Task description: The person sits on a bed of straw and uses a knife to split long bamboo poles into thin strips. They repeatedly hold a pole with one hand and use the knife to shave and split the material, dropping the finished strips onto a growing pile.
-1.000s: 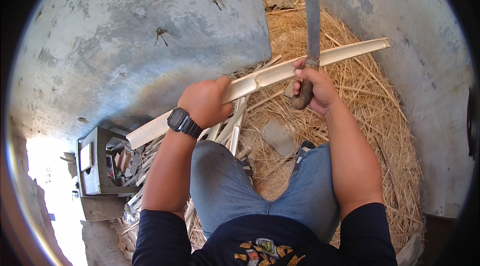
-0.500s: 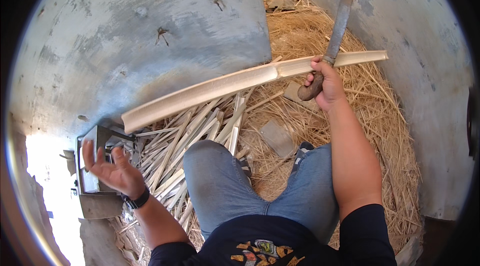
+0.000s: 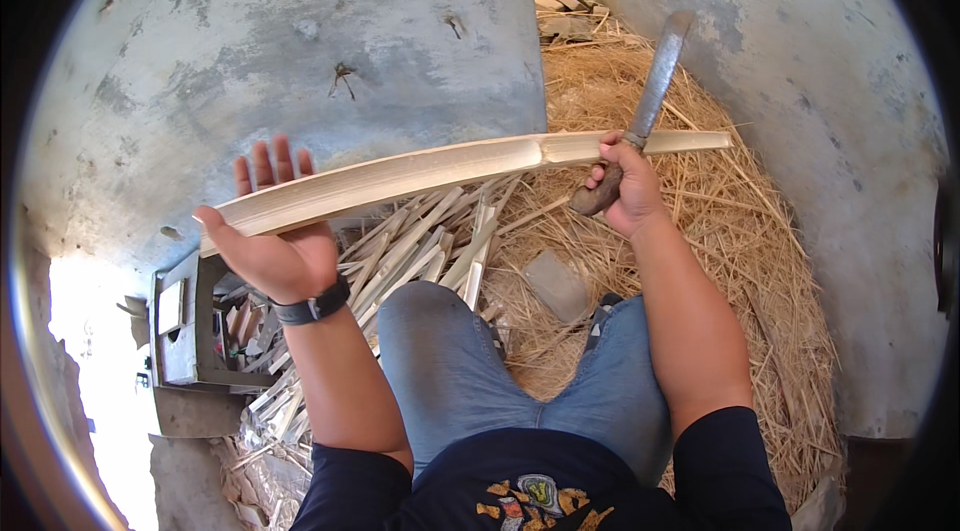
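Note:
A long split bamboo piece (image 3: 385, 176) stretches across in front of me, its pale hollow side showing and a node right of its middle. My right hand (image 3: 632, 193) is closed around the dark wooden handle of a machete (image 3: 657, 81), whose blade points up and away. The fingers of that hand also press against the bamboo near its right part. Under the bamboo's left end lies my left hand (image 3: 285, 261), palm up, with fingers stretched out behind the piece and the thumb at its near edge, not wrapped round it.
Split bamboo strips (image 3: 415, 241) lie heaped beyond my left knee. Straw-like shavings (image 3: 720, 261) cover the floor on the right, with a flat grey slab (image 3: 558, 285) among them. A small metal cabinet (image 3: 185, 326) stands at left. Grey walls (image 3: 250, 51) rise ahead and right.
My left hand has moved up and right, from apart to under the bamboo's left end. The bamboo's left end has shifted left; my right hand with the machete has come slightly left and nearer.

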Motion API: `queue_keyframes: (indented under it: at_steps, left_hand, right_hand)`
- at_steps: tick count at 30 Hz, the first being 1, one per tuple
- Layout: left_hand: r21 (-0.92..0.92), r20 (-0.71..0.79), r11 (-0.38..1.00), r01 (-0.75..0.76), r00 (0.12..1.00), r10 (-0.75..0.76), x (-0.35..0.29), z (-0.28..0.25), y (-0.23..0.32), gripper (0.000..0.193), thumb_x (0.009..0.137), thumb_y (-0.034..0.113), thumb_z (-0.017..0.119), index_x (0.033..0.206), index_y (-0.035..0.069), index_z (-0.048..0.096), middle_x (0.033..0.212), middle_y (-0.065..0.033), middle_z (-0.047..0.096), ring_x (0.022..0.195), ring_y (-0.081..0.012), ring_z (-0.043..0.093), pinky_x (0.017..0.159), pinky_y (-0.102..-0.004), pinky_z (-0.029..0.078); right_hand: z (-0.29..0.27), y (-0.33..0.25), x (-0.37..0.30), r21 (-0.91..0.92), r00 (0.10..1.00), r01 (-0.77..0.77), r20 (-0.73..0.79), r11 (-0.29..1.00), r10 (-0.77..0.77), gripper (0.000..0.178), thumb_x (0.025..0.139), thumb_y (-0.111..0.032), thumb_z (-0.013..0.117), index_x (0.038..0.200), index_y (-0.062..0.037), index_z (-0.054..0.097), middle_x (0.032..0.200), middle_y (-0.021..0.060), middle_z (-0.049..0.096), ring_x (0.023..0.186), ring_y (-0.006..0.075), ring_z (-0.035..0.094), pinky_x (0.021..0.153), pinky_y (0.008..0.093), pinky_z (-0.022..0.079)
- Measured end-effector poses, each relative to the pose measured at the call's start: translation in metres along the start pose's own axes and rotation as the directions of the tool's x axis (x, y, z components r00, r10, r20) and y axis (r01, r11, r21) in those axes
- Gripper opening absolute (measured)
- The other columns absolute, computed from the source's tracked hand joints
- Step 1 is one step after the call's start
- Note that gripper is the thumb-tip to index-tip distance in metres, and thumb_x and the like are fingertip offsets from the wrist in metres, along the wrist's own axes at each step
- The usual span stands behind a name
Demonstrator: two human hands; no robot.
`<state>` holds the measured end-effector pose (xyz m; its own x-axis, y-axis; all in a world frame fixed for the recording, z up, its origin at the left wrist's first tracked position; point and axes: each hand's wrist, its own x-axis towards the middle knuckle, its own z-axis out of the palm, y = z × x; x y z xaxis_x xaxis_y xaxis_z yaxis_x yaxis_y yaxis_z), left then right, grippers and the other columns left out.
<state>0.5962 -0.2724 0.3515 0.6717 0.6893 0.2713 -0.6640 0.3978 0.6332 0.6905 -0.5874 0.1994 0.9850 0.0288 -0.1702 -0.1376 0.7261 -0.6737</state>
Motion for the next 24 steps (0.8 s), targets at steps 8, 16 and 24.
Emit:
queue_keyframes:
  at_steps: [8,16,24]
  left_hand:
    - [-0.185,0.489,0.982,-0.038,0.863,0.126,0.063,0.023,0.052,0.038,0.099,0.047,0.05,0.094,0.01,0.049,0.07,-0.001,0.042,0.065,-0.0148,0.044,0.072,-0.0327,0.041]
    - [0.0,0.813,1.0,0.016,0.583,-0.009,0.072,0.061,0.056,0.049,0.09,0.055,0.066,0.097,0.008,0.057,0.075,0.0003,0.045,0.07,-0.0143,0.044,0.075,-0.0348,0.038]
    - [0.207,0.562,0.923,-0.323,0.812,0.158,0.042,0.073,0.045,0.067,0.09,0.058,0.065,0.124,0.001,0.055,0.103,-0.0089,0.065,0.114,-0.0352,0.058,0.111,-0.0565,0.04]
  right_hand:
    - [0.007,-0.01,-0.016,-0.192,0.946,-0.24,0.173,0.952,0.273,0.03,0.095,-0.019,0.061,0.123,-0.0086,0.055,0.103,0.0133,0.065,0.088,0.0227,0.069,0.079,0.0418,0.059]
    - [-0.022,-0.031,-0.009,-0.429,0.932,-0.316,0.027,0.846,0.362,0.03,0.094,-0.018,0.065,0.119,-0.0055,0.053,0.082,0.0073,0.064,0.069,0.018,0.065,0.069,0.039,0.06]
    - [0.022,-0.041,-0.038,-0.91,0.996,-0.024,-0.058,0.415,-0.07,0.042,0.09,-0.023,0.071,0.122,-0.0008,0.055,0.085,0.0089,0.064,0.069,0.0167,0.064,0.064,0.03,0.055]
